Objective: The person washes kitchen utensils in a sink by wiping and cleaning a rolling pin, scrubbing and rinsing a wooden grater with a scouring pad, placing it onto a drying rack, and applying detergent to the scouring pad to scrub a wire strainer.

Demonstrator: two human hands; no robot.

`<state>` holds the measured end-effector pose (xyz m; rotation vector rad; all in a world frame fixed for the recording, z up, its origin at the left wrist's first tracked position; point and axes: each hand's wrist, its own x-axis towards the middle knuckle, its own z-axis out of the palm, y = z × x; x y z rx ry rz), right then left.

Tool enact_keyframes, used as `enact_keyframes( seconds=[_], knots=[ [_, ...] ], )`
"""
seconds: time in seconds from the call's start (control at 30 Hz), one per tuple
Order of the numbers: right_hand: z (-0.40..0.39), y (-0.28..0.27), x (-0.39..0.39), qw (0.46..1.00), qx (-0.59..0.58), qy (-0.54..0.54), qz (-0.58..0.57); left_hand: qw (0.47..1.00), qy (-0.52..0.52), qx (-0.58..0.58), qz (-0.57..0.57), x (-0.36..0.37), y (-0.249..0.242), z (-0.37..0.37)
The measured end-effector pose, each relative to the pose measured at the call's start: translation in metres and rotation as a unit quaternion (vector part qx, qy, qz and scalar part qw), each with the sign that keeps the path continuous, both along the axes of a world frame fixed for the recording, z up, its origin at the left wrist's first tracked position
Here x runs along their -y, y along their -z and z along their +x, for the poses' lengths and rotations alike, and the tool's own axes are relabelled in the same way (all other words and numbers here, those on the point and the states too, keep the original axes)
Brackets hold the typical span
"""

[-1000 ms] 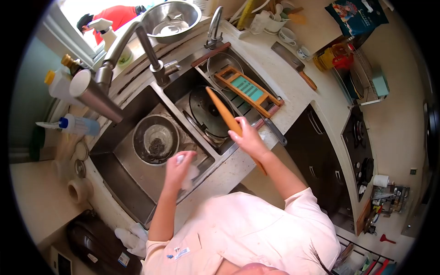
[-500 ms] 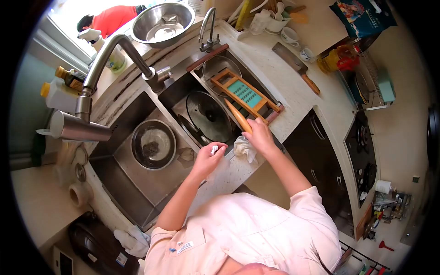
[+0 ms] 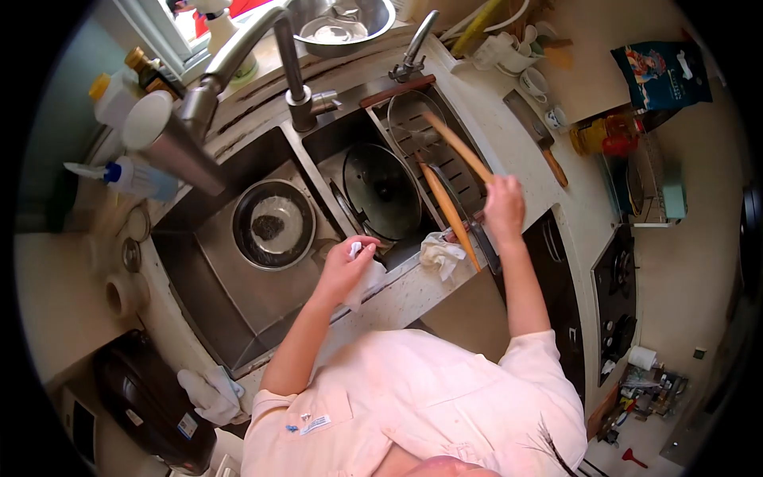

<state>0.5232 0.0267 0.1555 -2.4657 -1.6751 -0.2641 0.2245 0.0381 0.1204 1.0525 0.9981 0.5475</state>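
My left hand (image 3: 343,270) is closed over the sink's front edge on a thin white cloth (image 3: 367,286) that hangs below the fingers. Over the right side of the sink, my right hand (image 3: 504,208) grips the end of a wooden-framed grater (image 3: 459,148), turned so that it shows nearly edge-on; its green face is hidden. Below it lies a tapered orange-brown wooden stick (image 3: 447,208) beside a long dark strip (image 3: 483,246), both crossing the counter edge. A crumpled white rag (image 3: 441,256) sits on the edge between my hands.
The left basin (image 3: 262,318) holds a metal pan (image 3: 274,225) with a dark scrubber. Dark glass lids (image 3: 383,191) stand in the middle basin; a round clear lid (image 3: 413,119) lies on the slatted rack. A cleaver (image 3: 528,127) rests at right. The tap (image 3: 294,71) arches over the left.
The grater has come up off the rack and turned on edge in my right hand, which has moved right and up. The view has shifted slightly. My left hand keeps its cloth.
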Motion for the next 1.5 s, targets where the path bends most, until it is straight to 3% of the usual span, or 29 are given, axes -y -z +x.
enact_keyframes(
  seconds=[0.13, 0.2, 0.27, 0.33, 0.4, 0.47, 0.53, 0.6, 0.67, 0.7, 0.73, 0.8, 0.9, 1.03, 1.17, 1.27, 1.33, 1.5],
  knots=[
    [-0.011, -0.074, 0.033, 0.974, -0.202, -0.013, 0.1, 0.998, -0.055, 0.021, -0.011, -0.004, -0.003, -0.031],
    [-0.02, -0.098, 0.047, 0.939, -0.335, 0.0, 0.081, 0.992, -0.088, 0.058, -0.065, -0.011, -0.005, -0.049],
    [-0.025, -0.101, 0.053, 0.819, -0.571, 0.058, 0.018, 0.988, -0.136, 0.052, -0.055, -0.019, -0.002, -0.064],
    [-0.047, -0.106, 0.048, 0.669, -0.74, 0.066, -0.038, 0.984, -0.166, 0.044, 0.047, -0.026, -0.005, -0.083],
    [-0.068, -0.095, 0.033, 0.613, -0.775, 0.029, -0.149, 0.983, -0.166, 0.051, 0.056, -0.031, -0.015, -0.11],
    [-0.088, -0.07, 0.017, 0.559, -0.793, -0.018, -0.243, 0.98, -0.138, 0.125, -0.065, -0.027, -0.026, -0.143],
    [-0.111, -0.046, 0.001, 0.546, -0.791, -0.002, -0.275, 0.988, -0.058, 0.095, -0.11, -0.02, -0.041, -0.174],
    [-0.133, -0.023, -0.02, 0.474, -0.797, -0.036, -0.372, 0.989, -0.006, 0.091, -0.12, -0.009, -0.044, -0.201],
    [-0.164, -0.002, -0.035, 0.476, -0.787, -0.023, -0.392, 0.989, 0.018, 0.114, -0.095, 0.007, -0.043, -0.221],
    [-0.172, 0.007, -0.047, 0.404, -0.809, -0.034, -0.427, 0.988, -0.029, 0.122, -0.093, 0.014, -0.047, -0.226],
    [-0.187, 0.013, -0.052, 0.473, -0.782, -0.044, -0.405, 0.984, -0.065, 0.123, -0.109, 0.021, -0.048, -0.232],
    [-0.213, 0.029, -0.069, 0.505, -0.763, -0.071, -0.397, 0.973, -0.137, 0.126, -0.139, 0.034, -0.048, -0.243],
    [-0.251, 0.052, -0.083, 0.658, -0.69, -0.101, -0.285, 0.958, -0.22, 0.116, -0.141, 0.052, -0.034, -0.253],
    [-0.278, 0.078, -0.094, 0.665, -0.71, -0.096, -0.21, 0.93, -0.33, 0.1, -0.131, 0.063, -0.011, -0.263],
    [-0.264, 0.105, -0.086, 0.798, -0.554, -0.216, -0.097, 0.903, -0.414, 0.038, -0.107, 0.058, 0.01, -0.26],
    [-0.253, 0.096, -0.048, 0.805, -0.551, -0.216, -0.043, 0.89, -0.444, -0.007, -0.103, 0.052, 0.023, -0.254],
    [-0.248, 0.079, -0.018, 0.851, -0.455, -0.262, -0.014, 0.892, -0.439, 0.019, -0.104, 0.048, 0.03, -0.25],
    [-0.244, 0.067, 0.029, 0.818, -0.511, -0.231, -0.125, 0.864, -0.446, 0.097, -0.213, 0.035, 0.048, -0.233]
  ],
)
